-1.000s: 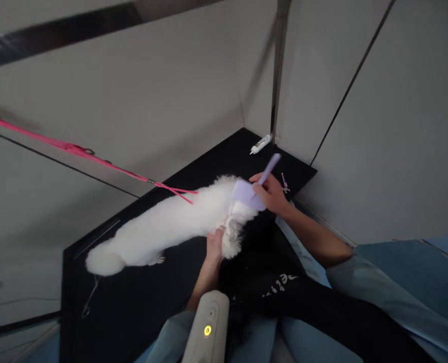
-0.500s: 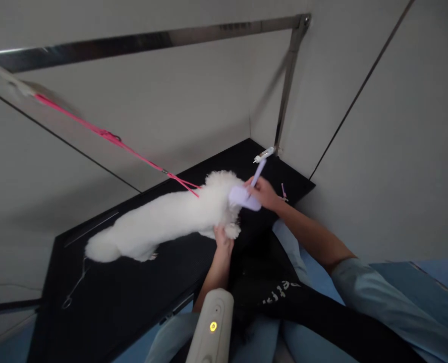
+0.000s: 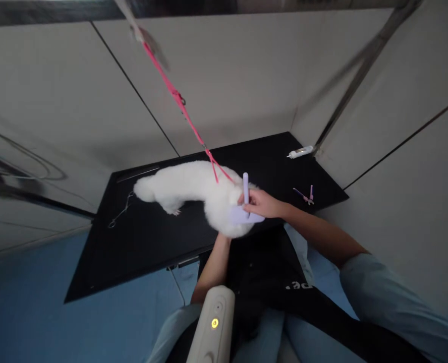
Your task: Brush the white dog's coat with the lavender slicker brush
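Nearest the camera a pale dryer [image 3: 211, 327] with a lit yellow button juts up over the person's black apron [image 3: 273, 282], and just beyond it the left hand [image 3: 221, 237] reaches up under the white dog [image 3: 193, 191], its fingers buried in fur so I cannot tell how they are set. The right hand [image 3: 260, 204] has its fingers wrapped around a lilac brush [image 3: 244, 206], whose head lies against the dog's near end at the table's front edge, its handle pointing away. The dog's body stretches left across the black table [image 3: 141, 252], a pink leash [image 3: 186, 116] rising from it; no containers show, only a white tube [image 3: 299, 151] and small scissors [image 3: 305, 195] lying farther back.
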`<action>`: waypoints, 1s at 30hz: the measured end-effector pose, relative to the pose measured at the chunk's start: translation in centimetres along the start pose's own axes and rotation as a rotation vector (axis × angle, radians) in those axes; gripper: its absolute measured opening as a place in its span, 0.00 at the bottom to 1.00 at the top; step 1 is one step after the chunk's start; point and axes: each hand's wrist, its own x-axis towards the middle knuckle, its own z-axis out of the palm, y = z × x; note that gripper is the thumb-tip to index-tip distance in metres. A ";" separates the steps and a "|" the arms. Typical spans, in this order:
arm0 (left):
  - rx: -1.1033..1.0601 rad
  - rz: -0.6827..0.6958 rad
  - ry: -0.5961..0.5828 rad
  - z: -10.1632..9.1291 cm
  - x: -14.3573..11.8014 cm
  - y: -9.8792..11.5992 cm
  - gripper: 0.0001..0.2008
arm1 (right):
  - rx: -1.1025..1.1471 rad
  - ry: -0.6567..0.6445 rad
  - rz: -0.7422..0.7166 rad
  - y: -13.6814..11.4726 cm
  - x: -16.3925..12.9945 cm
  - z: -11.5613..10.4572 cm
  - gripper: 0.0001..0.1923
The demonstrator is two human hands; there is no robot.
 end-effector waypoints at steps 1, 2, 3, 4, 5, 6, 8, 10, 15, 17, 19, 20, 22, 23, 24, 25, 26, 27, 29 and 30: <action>-0.052 -0.003 0.007 1.5 0.6 -0.4 0.20 | 0.004 0.062 0.011 0.2 0.4 0.0 0.11; -0.099 0.001 0.018 2.9 1.1 -0.8 0.20 | 0.012 0.217 -0.002 0.4 0.8 -0.2 0.11; -0.147 0.004 0.026 4.1 1.4 -1.1 0.19 | 0.019 0.398 -0.036 0.4 1.2 -0.6 0.11; -0.198 -0.001 0.025 5.0 1.6 -1.3 0.17 | 0.020 0.533 -0.075 0.3 1.5 -1.2 0.11; -0.246 -0.012 0.017 5.6 1.7 -1.4 0.13 | 0.011 0.582 -0.101 0.1 1.6 -1.9 0.12; -0.287 -0.027 0.006 5.9 1.6 -1.5 0.10 | -0.005 0.564 -0.109 -0.2 1.7 -2.6 0.13; -0.337 -0.048 -0.008 5.4 1.2 -1.6 0.06 | -0.028 0.533 -0.084 -0.8 1.5 -3.7 0.14; -0.297 -0.035 0.003 3.7 0.7 -1.9 0.07 | -0.012 0.645 -0.076 -1.0 1.0 -4.3 0.14; -0.211 0.114 -0.028 -2.3 -0.5 -2.6 0.19 | 0.075 0.262 0.059 1.0 1.1 -2.4 0.16; -0.164 0.129 -0.003 -4.3 -1.0 -2.3 0.21 | 0.103 0.295 0.121 2.0 1.8 -1.2 0.16; -0.127 0.129 0.034 -6.0 -1.5 -1.8 0.22 | 0.117 0.503 0.118 2.7 2.7 -0.3 0.17; -0.110 0.127 0.048 -6.8 -1.7 -1.5 0.22 | 0.122 0.522 0.108 2.9 3.1 0.1 0.17; -0.072 0.118 0.084 -7.9 -2.1 -0.9 0.22 | 0.137 0.359 0.106 3.0 3.9 0.8 0.18; -0.055 0.115 0.105 -8.4 -2.2 -0.7 0.22 | 0.146 0.270 0.125 3.0 4.4 1.1 0.17; -0.040 0.112 0.124 -8.8 -2.3 -0.4 0.22 | 0.155 0.241 0.154 2.9 5.0 1.2 0.17; -0.029 0.110 0.142 -9.1 -2.3 -0.3 0.21 | 0.167 0.275 0.181 2.8 5.8 1.4 0.17; -0.027 0.109 0.156 -9.3 -2.3 -0.1 0.20 | 0.186 0.347 0.196 2.6 6.7 1.5 0.16; -0.035 0.109 0.164 -9.5 -2.1 0.0 0.20 | 0.216 0.408 0.202 2.4 7.6 1.8 0.15; -0.068 0.108 0.177 -9.8 -1.7 0.1 0.18 | 0.292 0.337 0.218 1.8 9.4 2.7 0.14; -0.088 0.102 0.185 -10.0 -1.5 0.2 0.17 | 0.325 0.202 0.241 1.5 10.1 3.4 0.14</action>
